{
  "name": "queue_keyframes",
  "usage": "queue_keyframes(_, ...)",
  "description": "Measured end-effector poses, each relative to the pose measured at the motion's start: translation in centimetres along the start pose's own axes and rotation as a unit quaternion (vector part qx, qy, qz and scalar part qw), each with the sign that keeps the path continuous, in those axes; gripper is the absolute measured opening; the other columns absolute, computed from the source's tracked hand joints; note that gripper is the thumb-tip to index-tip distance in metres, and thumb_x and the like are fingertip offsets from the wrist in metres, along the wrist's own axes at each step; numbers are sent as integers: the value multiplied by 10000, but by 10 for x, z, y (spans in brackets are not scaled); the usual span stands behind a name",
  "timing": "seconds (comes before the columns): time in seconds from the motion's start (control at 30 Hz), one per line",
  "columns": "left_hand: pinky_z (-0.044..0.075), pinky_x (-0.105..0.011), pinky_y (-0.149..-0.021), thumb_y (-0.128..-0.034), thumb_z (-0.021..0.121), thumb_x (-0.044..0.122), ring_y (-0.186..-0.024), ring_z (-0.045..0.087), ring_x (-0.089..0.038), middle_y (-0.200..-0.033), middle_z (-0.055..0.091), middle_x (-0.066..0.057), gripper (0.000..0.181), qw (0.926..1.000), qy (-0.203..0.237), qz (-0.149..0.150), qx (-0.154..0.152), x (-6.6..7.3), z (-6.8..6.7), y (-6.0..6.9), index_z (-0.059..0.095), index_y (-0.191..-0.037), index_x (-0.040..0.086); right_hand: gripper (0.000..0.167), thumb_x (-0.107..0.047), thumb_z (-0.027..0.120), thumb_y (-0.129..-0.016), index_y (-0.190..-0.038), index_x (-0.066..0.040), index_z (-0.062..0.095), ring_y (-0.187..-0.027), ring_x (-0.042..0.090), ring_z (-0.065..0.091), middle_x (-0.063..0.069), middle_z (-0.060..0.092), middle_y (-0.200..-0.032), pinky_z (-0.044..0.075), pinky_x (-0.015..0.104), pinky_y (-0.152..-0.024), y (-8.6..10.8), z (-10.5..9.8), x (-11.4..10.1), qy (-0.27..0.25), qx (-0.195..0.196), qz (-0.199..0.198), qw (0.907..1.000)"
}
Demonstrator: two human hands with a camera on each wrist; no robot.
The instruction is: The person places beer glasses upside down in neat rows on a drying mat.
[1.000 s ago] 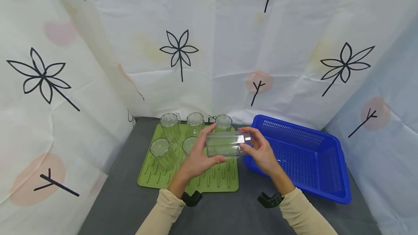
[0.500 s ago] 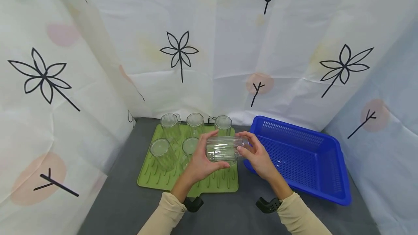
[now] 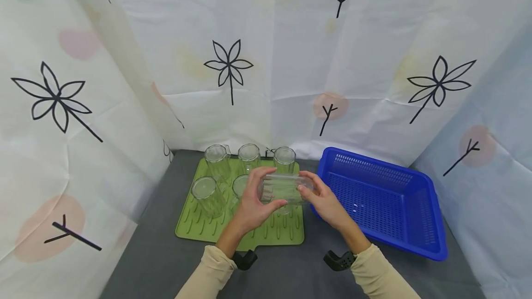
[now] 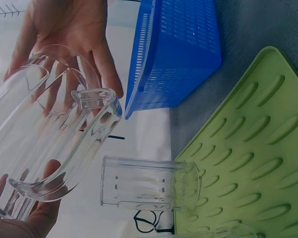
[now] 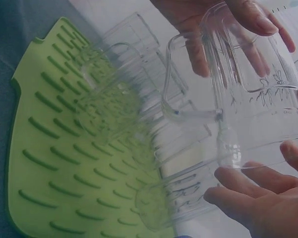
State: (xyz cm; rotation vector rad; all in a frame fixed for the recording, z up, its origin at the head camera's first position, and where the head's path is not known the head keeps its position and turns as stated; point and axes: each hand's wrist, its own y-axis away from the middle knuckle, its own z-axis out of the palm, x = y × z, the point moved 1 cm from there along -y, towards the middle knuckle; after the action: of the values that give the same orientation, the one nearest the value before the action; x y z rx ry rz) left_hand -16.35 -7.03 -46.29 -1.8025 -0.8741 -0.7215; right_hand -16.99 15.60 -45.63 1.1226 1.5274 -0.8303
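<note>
A clear glass mug (image 3: pixel 287 189) lies sideways in the air over the front right of the green drying mat (image 3: pixel 199 230), held between both hands. My left hand (image 3: pixel 251 202) grips its left end, thumb below and fingers above. At the right end, my right hand (image 3: pixel 324 200) holds it with curled fingers and thumb. The right wrist view shows the mug's handle (image 5: pixel 171 79) sticking out from its side. Several other glass mugs stand on the mat, among them one at the front left (image 3: pixel 209 197) and one at the back right (image 3: pixel 284 158).
A blue perforated plastic basket (image 3: pixel 420 218) sits on the dark grey table (image 3: pixel 291 271), right of the mat. White patterned cloth (image 3: pixel 270 119) hangs close behind the mugs and along both sides.
Both hands have lowered the mug slightly, and the right hand has shifted a little left. The mug has turned about its long axis between the hands. The mat, basket and standing mugs keep their places.
</note>
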Motion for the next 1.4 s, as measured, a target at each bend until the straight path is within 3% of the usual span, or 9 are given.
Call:
queue_keyframes(0.27,436,-567,-1113,-831,866,220,-1399,451,-261,-1522,418,-66,794,9995,-313,7,32,1,-2,-2,442,-1503,219,596,-339,513,-1082,-1590,-124,290,-1451,420,446,204,293,-1661,493,527,-1099,-2,1,6,155,-66,56,9998)
queue_keyframes(0.5,425,-591,-1121,-828,869,201,-1419,443,-281,-1536,422,-72,797,9995,-286,-92,98,0,-3,0,445,-1502,238,643,-397,515,-1073,-1610,-150,263,-1518,395,358,162,282,-1677,404,596,-1162,-1,3,11,525,-120,204,9983)
queue_keyframes(0.7,443,-587,-1103,-832,867,225,-1405,447,-282,-1507,411,-68,798,9990,-422,-162,64,-4,-2,2,442,-1506,268,647,-432,537,-1056,-1595,-144,326,-1432,394,473,155,402,-1617,460,594,-1098,0,6,14,1057,144,173,9941)
queue_keyframes(0.83,457,-559,-1101,-819,877,248,-1389,457,-261,-1491,402,-43,803,9982,-575,-175,34,-4,-5,0,454,-1502,264,640,-434,564,-1043,-1569,-125,374,-1467,405,426,145,405,-1609,429,601,-1135,-1,6,14,1276,192,51,9916)
queue_keyframes(1.0,474,-546,-1093,-821,873,259,-1426,441,-278,-1536,385,-57,782,9957,-907,-100,-152,-3,-8,-3,481,-1497,224,627,-402,581,-1039,-1559,-115,382,-1471,450,395,174,386,-1590,434,601,-1133,-1,3,12,1600,59,-241,9868)
queue_keyframes(1.13,523,-514,-1041,-822,869,288,-1415,469,-288,-1545,393,-73,803,9925,-1173,-130,-315,-2,-5,-4,466,-1517,286,637,-405,581,-1039,-1565,-118,365,-1462,450,399,179,370,-1588,438,601,-1128,1,-3,10,1810,82,-236,9832)
queue_keyframes(1.4,540,-448,-1032,-800,883,329,-1361,524,-270,-1509,426,-55,826,9838,-1667,-125,-647,-5,2,-7,477,-1519,294,639,-400,575,-1045,-1569,-115,345,-1434,458,415,205,389,-1539,449,614,-1108,4,-18,4,2080,440,-421,9762)
